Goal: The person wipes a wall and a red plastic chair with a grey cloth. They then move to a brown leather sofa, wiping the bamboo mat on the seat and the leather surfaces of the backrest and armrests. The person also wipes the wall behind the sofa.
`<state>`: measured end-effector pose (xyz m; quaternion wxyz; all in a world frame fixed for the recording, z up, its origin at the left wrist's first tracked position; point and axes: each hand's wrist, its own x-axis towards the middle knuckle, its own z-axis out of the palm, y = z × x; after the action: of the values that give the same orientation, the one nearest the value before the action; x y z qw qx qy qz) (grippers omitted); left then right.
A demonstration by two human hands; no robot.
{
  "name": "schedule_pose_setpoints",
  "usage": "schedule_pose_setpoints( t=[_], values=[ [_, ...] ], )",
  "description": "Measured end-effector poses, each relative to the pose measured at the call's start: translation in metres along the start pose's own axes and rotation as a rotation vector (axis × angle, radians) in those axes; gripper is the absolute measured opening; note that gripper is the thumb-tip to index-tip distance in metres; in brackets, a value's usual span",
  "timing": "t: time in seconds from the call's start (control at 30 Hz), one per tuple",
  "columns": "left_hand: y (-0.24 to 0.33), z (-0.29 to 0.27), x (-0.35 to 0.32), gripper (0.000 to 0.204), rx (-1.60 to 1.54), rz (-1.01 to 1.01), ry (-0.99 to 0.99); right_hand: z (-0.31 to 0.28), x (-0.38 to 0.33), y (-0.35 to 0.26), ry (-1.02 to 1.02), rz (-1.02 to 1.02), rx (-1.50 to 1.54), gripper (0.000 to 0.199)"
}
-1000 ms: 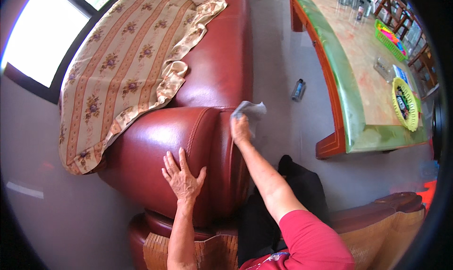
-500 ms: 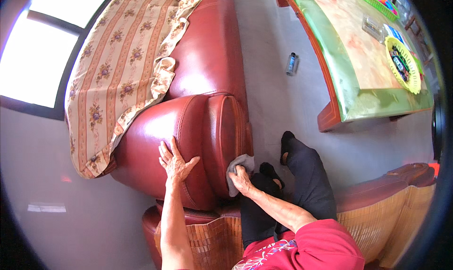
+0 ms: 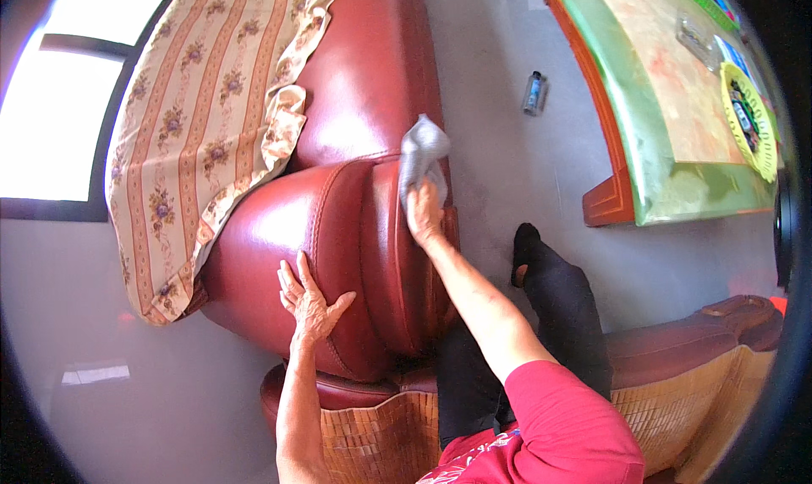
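A red leather sofa [image 3: 372, 70] with a rounded, padded arm [image 3: 275, 222] lies before me. My left hand [image 3: 311, 305] rests on the top of that arm, fingers spread and holding nothing. My right hand [image 3: 425, 209] grips a grey cloth [image 3: 423, 150] against the arm's front panel, at its far end. Part of the cloth sticks out beyond my fingers toward the seat. The fingertips of the right hand are partly covered by the cloth.
A striped floral cover [image 3: 199, 103] drapes the sofa back. On the grey floor lies a bottle [image 3: 533, 93]. To the right stands a green-edged table [image 3: 634, 146] bearing a yellow basket [image 3: 768, 146]. Near me is a seat with a slatted mat [image 3: 381, 437].
My right hand has slid the cloth away from me along the arm's front panel, from its near end to its far end. The left hand stays nearly in place.
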<state>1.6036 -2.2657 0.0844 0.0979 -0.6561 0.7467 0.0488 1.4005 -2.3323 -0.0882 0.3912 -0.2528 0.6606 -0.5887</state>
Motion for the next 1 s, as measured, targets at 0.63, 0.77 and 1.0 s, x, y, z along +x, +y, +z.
schedule_pose_setpoints(
  t=[0.63,0.77,1.0],
  values=[
    [0.016,0.011,0.011,0.119,-0.036,0.007,0.083,-0.061,-0.142,0.066,-0.533,1.152,0.298,0.064],
    [0.018,0.014,0.013,0.12,-0.018,0.028,0.086,-0.07,-0.163,0.06,-0.596,0.675,0.027,0.047],
    [0.012,0.012,0.009,0.108,-0.057,-0.053,0.073,-0.072,-0.149,-0.079,-0.358,-0.643,-0.605,0.026]
  ],
)
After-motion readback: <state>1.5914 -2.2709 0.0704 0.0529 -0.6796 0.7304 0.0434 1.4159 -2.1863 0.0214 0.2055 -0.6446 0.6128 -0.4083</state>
